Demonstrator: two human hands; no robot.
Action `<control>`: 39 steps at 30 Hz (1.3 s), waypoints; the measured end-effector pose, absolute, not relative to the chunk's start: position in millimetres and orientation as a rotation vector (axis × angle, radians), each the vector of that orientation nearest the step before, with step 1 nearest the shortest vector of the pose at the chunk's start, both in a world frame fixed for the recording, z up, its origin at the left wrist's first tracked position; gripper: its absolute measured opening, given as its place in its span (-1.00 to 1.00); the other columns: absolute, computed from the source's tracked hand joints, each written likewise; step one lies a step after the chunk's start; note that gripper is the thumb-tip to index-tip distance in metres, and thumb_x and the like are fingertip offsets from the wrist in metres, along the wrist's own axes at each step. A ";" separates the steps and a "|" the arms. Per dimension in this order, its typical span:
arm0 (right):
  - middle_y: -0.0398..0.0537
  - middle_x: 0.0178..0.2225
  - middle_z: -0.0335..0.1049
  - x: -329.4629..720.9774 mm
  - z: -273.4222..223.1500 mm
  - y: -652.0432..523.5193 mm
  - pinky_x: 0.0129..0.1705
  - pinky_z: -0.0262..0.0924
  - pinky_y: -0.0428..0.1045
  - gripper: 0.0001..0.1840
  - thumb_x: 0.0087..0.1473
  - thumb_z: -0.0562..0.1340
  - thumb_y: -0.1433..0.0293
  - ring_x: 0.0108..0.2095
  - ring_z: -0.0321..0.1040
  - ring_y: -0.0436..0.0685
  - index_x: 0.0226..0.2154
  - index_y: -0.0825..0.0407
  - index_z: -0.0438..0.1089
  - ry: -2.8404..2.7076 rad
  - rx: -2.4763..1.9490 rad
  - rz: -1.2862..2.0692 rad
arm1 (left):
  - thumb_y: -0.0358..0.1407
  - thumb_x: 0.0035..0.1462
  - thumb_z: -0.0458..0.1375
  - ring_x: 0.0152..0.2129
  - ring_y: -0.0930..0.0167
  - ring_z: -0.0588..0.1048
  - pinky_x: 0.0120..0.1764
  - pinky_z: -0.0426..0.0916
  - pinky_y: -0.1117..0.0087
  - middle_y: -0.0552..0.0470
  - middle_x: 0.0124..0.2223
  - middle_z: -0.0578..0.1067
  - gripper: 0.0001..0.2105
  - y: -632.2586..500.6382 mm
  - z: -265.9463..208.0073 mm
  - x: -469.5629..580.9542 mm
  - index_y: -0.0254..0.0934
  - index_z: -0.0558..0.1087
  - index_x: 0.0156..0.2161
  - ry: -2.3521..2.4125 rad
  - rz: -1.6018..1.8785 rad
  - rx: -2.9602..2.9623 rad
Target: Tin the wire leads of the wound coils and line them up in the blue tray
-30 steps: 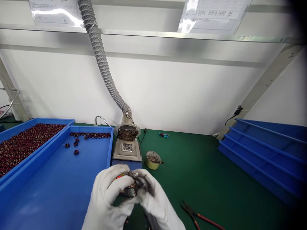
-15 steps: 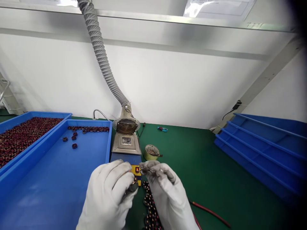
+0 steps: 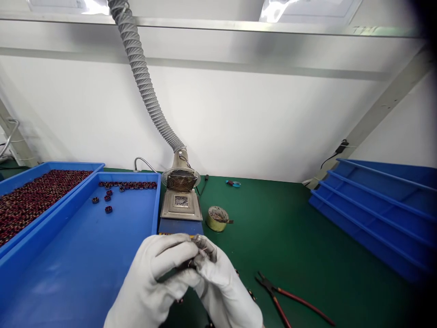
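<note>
Both my hands wear white gloves with grey-smudged fingertips, and they meet low in the middle of the view. My left hand [image 3: 159,278] is closed around a small dark round part [image 3: 191,264], mostly hidden by the fingers. Pressed up against it are the pinched fingertips of my right hand [image 3: 220,278]; what lies between them is hidden. Under and beside my right hand, a few more small dark parts with light dots [image 3: 251,295] show on the green table. Red-handled pliers [image 3: 269,287] lie to the right of that hand, jaws pointing away.
Ahead stands a solder pot [image 3: 180,202] under a fume hose [image 3: 146,86], with a small tin [image 3: 216,219] beside it. On the left, one blue tray [image 3: 78,255] has several round parts, another [image 3: 99,166] a heap of them. Stacked blue trays [image 3: 375,214] stand right.
My hands have come together, the right fingertips moving left to meet the part in my left hand. The pliers now show more fully, and my right hand covers most of the loose parts.
</note>
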State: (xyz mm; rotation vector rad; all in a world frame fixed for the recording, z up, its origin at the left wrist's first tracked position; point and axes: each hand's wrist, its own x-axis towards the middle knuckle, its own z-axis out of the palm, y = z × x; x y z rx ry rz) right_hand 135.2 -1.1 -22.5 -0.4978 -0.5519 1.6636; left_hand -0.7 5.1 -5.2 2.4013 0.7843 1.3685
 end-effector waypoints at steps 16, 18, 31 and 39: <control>-0.15 -0.50 0.44 131.1 -40.9 2.3 -0.29 0.30 0.01 -0.66 -0.36 0.42 0.46 -0.41 0.39 0.08 -0.40 0.02 0.41 -0.642 -0.410 1.807 | -0.58 -0.25 0.18 -0.40 0.43 0.53 -0.28 0.39 0.59 0.16 -0.45 0.59 -0.73 7.8 -5.6 5.3 -0.11 0.58 -0.52 0.740 1.512 1.471; -0.13 -0.49 0.44 128.9 -35.7 -1.5 -0.31 0.29 0.00 -0.66 -0.33 0.41 0.40 -0.42 0.39 0.06 -0.37 0.03 0.42 -0.618 -0.413 1.834 | -0.55 -0.19 0.16 -0.40 0.44 0.52 -0.23 0.39 0.56 0.20 -0.48 0.58 -0.75 8.7 -8.6 2.8 -0.10 0.55 -0.54 0.736 1.566 1.391; -0.08 -0.34 0.48 129.3 -5.9 -18.3 -0.18 0.25 -0.03 -0.81 -0.17 0.34 0.39 -0.29 0.39 0.04 -0.37 0.05 0.46 -0.502 -0.340 1.825 | -0.48 -0.13 0.22 -0.20 0.33 0.46 -0.10 0.35 0.31 0.01 -0.18 0.54 -0.69 -1.7 2.2 4.4 -0.13 0.49 -0.22 0.878 1.433 2.047; -0.10 -0.41 0.47 126.4 -16.9 -17.9 -0.37 0.26 -0.06 -0.76 -0.16 0.34 0.35 -0.45 0.37 0.00 -0.33 0.05 0.44 -0.483 -0.359 1.866 | -0.47 -0.07 0.15 -0.28 0.35 0.50 -0.12 0.35 0.36 0.05 -0.29 0.58 -0.82 1.8 3.4 -6.9 -0.17 0.54 -0.39 0.864 1.506 1.664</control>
